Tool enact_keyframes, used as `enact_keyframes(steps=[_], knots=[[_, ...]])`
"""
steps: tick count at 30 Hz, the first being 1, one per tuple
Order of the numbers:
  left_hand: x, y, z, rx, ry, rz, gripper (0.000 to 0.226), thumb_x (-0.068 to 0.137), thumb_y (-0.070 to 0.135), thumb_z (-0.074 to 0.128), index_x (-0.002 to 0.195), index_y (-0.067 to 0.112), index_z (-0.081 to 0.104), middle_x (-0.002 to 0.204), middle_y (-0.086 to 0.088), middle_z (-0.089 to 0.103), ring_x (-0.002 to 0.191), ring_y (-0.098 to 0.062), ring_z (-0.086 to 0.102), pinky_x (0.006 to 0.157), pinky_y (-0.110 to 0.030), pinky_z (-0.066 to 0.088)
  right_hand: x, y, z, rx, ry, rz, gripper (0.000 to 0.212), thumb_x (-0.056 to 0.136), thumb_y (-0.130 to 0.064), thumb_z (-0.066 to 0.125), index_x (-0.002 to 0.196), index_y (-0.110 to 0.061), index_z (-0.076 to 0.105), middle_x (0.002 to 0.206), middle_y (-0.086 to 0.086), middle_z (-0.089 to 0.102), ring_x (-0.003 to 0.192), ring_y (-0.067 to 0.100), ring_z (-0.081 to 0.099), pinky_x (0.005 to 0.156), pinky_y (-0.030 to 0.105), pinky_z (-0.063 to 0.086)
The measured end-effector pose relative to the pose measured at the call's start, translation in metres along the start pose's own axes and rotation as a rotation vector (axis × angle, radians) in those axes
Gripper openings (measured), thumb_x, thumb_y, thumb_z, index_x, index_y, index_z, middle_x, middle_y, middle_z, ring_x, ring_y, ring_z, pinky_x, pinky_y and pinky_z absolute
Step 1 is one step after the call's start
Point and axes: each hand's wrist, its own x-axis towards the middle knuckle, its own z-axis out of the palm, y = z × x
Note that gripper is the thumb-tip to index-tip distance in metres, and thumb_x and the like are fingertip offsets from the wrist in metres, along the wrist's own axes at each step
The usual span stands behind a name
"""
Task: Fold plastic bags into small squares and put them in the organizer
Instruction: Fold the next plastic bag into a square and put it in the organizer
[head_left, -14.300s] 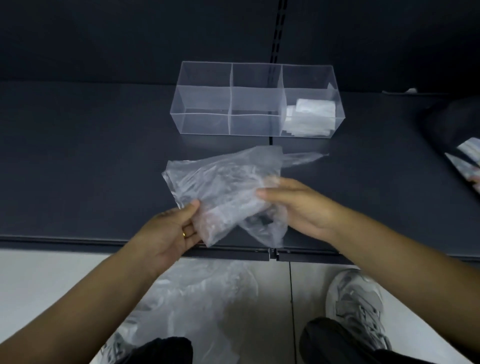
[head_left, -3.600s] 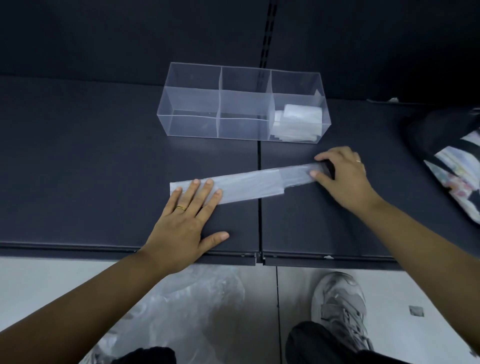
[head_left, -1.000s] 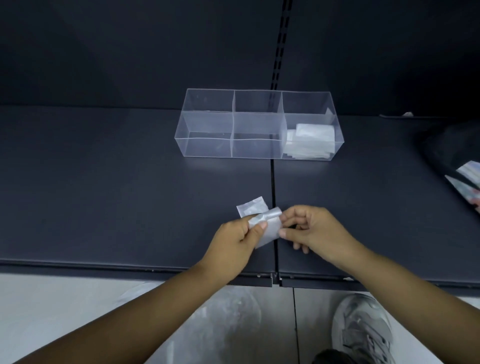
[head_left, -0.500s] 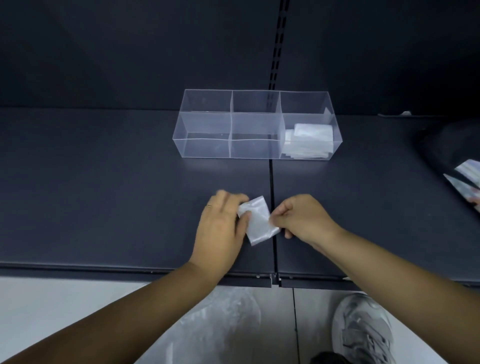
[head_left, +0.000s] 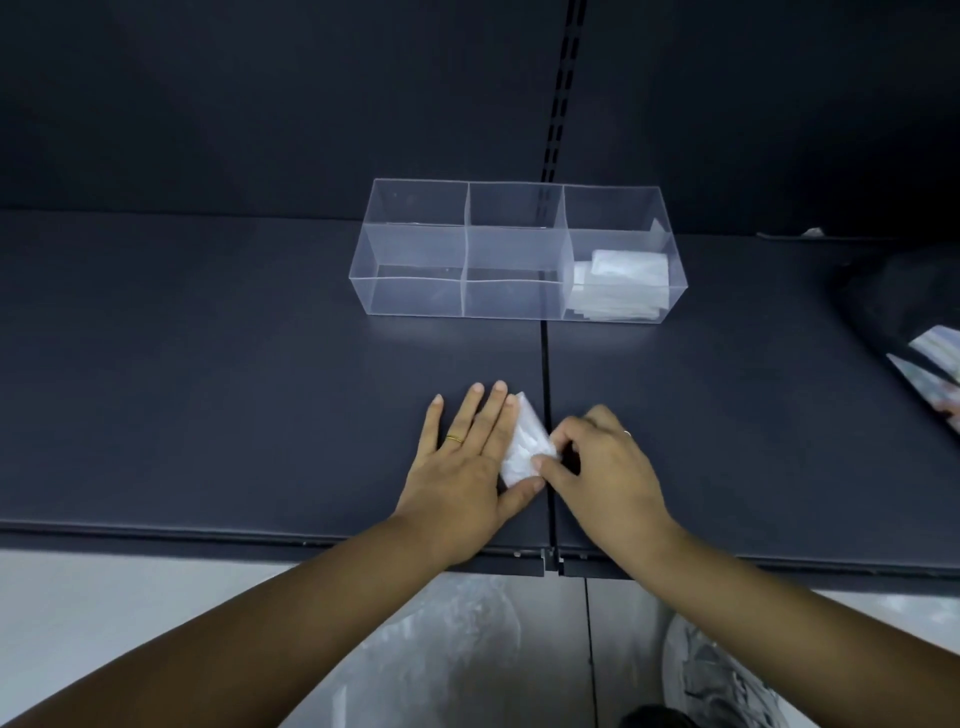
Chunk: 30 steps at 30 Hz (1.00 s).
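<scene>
The middle band of the frame is being taken up by a dark shelf (head_left: 208, 395), which is being divided by a narrow seam (head_left: 544, 358) running down its centre. Along the bottom edge, a pale floor is being shown, where loose clear plastic (head_left: 457, 649) is being left beside a grey shoe (head_left: 711, 675) at the lower right. At the right edge, a dark bag (head_left: 893, 296) is being cut off by the frame. Above centre, a clear organizer (head_left: 415, 296) is being kept on the shelf, straddling the seam (three compartments side by side), and a stack of folded squares (head_left: 621, 283) is being held in its right compartment alone.

Below centre, well apart from the organizer, the folded bag (head_left: 525, 447) is being worked on flat against the shelf, just left of the seam. It is being pressed along its left side by the left hand (head_left: 462, 467), whose fingers are being kept straight and spread flat, nothing being gripped, with the thumb being laid by the bag's lower corner. The bag's right corner is being pinched by the right hand (head_left: 608, 467), its thumb being set against the plastic and its fingers being curled in above it. A gold ring (head_left: 454, 439) is being worn on the left hand.
</scene>
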Motion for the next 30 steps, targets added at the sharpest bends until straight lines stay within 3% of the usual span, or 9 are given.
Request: enact_keyframes(steps=[6, 10, 13, 14, 16, 18, 24, 28, 30], knots=[[-0.013, 0.024, 0.001, -0.109, 0.033, -0.143, 0.089, 0.080, 0.072, 0.000, 0.143, 0.015, -0.028, 0.154, 0.000, -0.030, 0.140, -0.014, -0.031, 0.112, -0.036, -0.024, 0.008, -0.007, -0.006, 0.324, 0.037, 0.092, 0.020, 0.079, -0.014, 0.068, 0.070, -0.025, 0.054, 0.071, -0.010, 0.060, 0.064, 0.005, 0.056, 0.060, 0.021, 0.045], [-0.009, 0.013, -0.025, -0.566, 0.092, -0.191, 0.101, 0.079, 0.073, 0.040, 0.153, 0.018, -0.001, 0.160, 0.008, -0.002, 0.145, -0.004, -0.007, 0.116, -0.028, -0.007, 0.014, -0.006, -0.028, 0.373, -0.081, -0.031, 0.028, 0.078, -0.002, 0.068, 0.078, -0.024, 0.051, 0.071, -0.006, 0.061, 0.060, 0.003, 0.051, 0.061, 0.017, 0.042], [-0.003, -0.001, -0.051, -0.675, 0.021, -0.035, 0.110, 0.068, 0.065, 0.068, 0.151, 0.035, 0.002, 0.150, 0.023, 0.011, 0.139, 0.006, 0.003, 0.116, -0.025, 0.004, 0.011, -0.008, -0.050, 0.277, -0.180, -0.227, 0.033, 0.079, -0.005, 0.070, 0.084, -0.031, 0.051, 0.074, -0.011, 0.064, 0.063, 0.001, 0.052, 0.060, 0.013, 0.041], [0.000, -0.004, -0.055, -0.718, -0.045, -0.008, 0.099, 0.068, 0.055, 0.076, 0.148, 0.039, 0.019, 0.144, 0.022, 0.032, 0.136, 0.001, 0.022, 0.113, -0.025, 0.019, 0.010, -0.009, -0.056, 0.283, -0.187, -0.264, 0.034, 0.078, -0.005, 0.071, 0.086, -0.032, 0.052, 0.076, -0.014, 0.065, 0.064, 0.000, 0.053, 0.062, 0.012, 0.042], [0.001, -0.004, -0.058, -0.876, -0.076, 0.011, 0.038, 0.074, 0.035, 0.080, 0.108, 0.031, 0.063, 0.093, 0.017, 0.063, 0.088, -0.001, 0.056, 0.079, -0.020, 0.043, 0.010, -0.009, -0.064, 0.341, -0.176, -0.272, 0.033, 0.078, -0.005, 0.073, 0.090, -0.031, 0.057, 0.075, -0.013, 0.067, 0.065, 0.000, 0.055, 0.065, 0.009, 0.043], [0.003, -0.002, -0.057, -1.032, 0.010, -0.031, 0.016, 0.079, 0.024, 0.078, 0.072, 0.018, 0.064, 0.060, 0.011, 0.054, 0.057, -0.004, 0.047, 0.056, -0.020, 0.037, 0.014, -0.006, -0.069, 0.476, -0.174, -0.189, 0.024, 0.077, -0.005, 0.076, 0.090, -0.023, 0.065, 0.072, -0.006, 0.068, 0.063, 0.003, 0.055, 0.066, 0.012, 0.045], [0.001, -0.007, -0.060, -1.175, 0.223, -0.171, 0.010, 0.081, 0.021, 0.075, 0.072, 0.020, 0.072, 0.071, 0.001, 0.071, 0.067, -0.011, 0.065, 0.067, -0.018, 0.052, 0.056, 0.018, -0.099, 0.586, -0.057, 0.010, 0.016, 0.078, -0.003, 0.075, 0.073, -0.017, 0.069, 0.066, -0.008, 0.070, 0.063, 0.005, 0.061, 0.070, 0.016, 0.052], [-0.008, -0.013, -0.046, -0.882, 0.225, -0.174, 0.009, 0.084, 0.025, 0.072, 0.075, 0.023, 0.069, 0.078, 0.008, 0.069, 0.079, -0.009, 0.063, 0.078, -0.024, 0.050, 0.127, 0.041, -0.136, 0.492, 0.186, 0.106, 0.009, 0.078, -0.006, 0.075, 0.080, -0.010, 0.067, 0.069, -0.004, 0.063, 0.055, -0.005, 0.055, 0.063, 0.009, 0.047], [-0.014, -0.014, -0.033, -0.649, 0.237, -0.103, 0.008, 0.086, 0.027, 0.069, 0.092, 0.023, 0.068, 0.103, 0.013, 0.065, 0.101, -0.009, 0.055, 0.094, -0.024, 0.040, 0.153, 0.051, -0.138, 0.358, 0.202, 0.114, 0.016, 0.078, -0.008, 0.076, 0.091, -0.003, 0.070, 0.070, -0.004, 0.059, 0.058, -0.001, 0.052, 0.062, 0.010, 0.046]])
